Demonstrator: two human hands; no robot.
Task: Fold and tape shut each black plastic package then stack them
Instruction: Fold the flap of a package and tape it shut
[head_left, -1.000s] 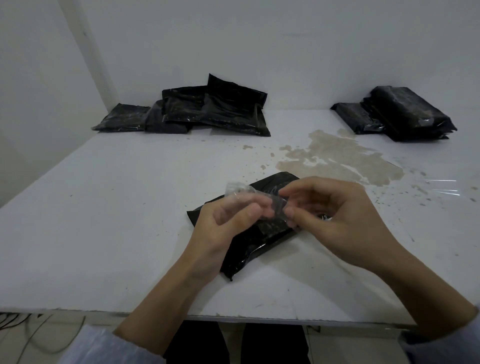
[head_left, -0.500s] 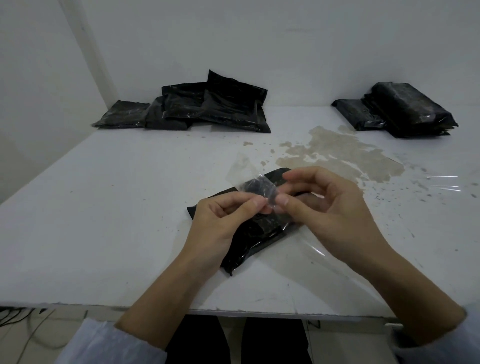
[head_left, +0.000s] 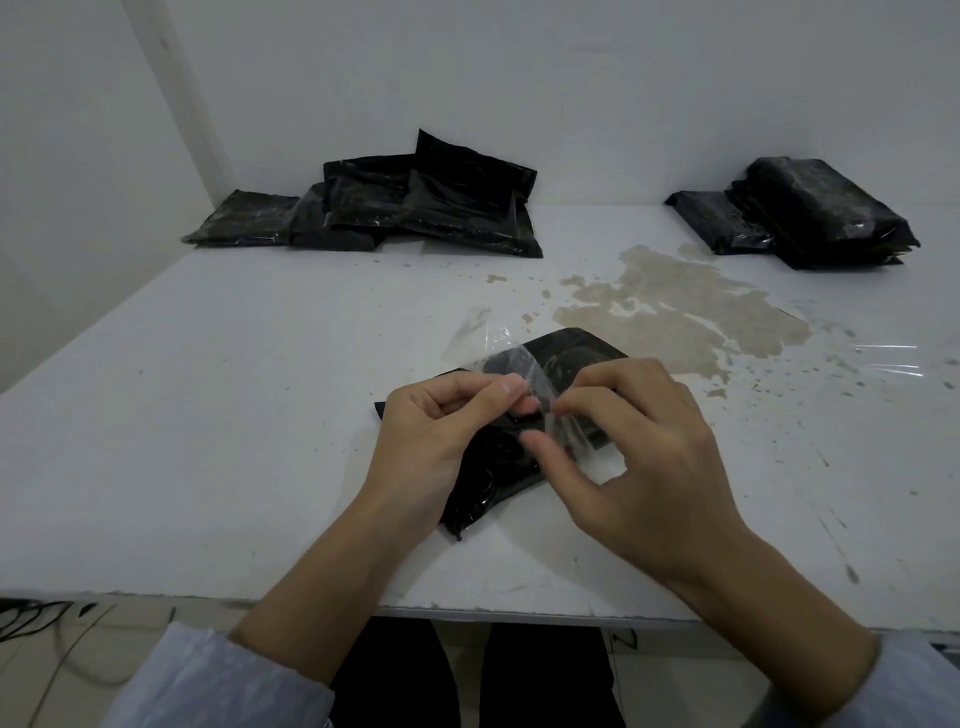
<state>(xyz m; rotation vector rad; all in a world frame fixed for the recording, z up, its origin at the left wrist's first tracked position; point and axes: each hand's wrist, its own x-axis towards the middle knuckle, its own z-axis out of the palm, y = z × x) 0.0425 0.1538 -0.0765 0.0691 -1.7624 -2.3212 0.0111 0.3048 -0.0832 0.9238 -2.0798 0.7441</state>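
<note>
A black plastic package (head_left: 571, 358) lies flat on the white table (head_left: 208, 415), mostly under my hands. A strip of clear tape (head_left: 498, 358) is held just above it. My left hand (head_left: 441, 441) pinches the tape between thumb and forefinger. My right hand (head_left: 639, 457) pinches the same strip right beside it, thumb below. The tape's free end curls up and away to the far left. Whether the tape touches the package I cannot tell.
A loose pile of black packages (head_left: 415, 208) lies at the back left against the wall. A stack of black packages (head_left: 810, 218) sits at the back right. A brown stain (head_left: 675, 306) marks the table, and clear tape strips (head_left: 893, 358) stick at the right.
Both hands have kept hold of the tape and worked it, turning the strip so its free end now points away to the far left. The package has not moved.
</note>
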